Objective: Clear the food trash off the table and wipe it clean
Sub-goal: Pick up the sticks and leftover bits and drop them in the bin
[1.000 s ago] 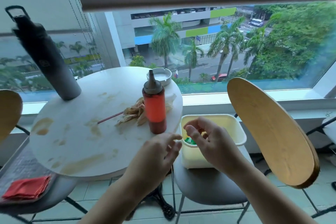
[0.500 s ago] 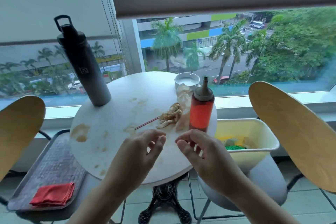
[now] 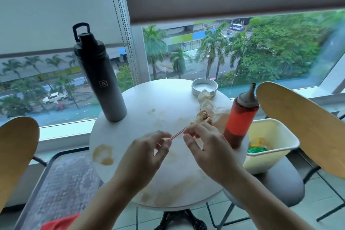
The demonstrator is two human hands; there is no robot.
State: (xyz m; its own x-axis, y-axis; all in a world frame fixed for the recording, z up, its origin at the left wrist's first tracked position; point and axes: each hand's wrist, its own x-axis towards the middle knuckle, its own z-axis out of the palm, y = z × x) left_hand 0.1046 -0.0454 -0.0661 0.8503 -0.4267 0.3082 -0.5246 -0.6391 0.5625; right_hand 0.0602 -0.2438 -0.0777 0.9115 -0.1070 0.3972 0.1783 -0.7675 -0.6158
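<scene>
Both hands had been brought forward from the table (image 3: 130, 145) edge: the red straw (image 3: 177, 133) was pinched by the left hand (image 3: 149, 153), food scraps (image 3: 203, 117) gripped by the right hand (image 3: 209, 147). Binning looked imminent.

Left hand (image 3: 147, 153), right hand (image 3: 207, 147): bare, forearms bare, no sleeves, rings or watch visible.

Red cloth (image 3: 61, 222) cut off (bottom edge) — straw's (image 3: 177, 133) ends hidden.
</scene>
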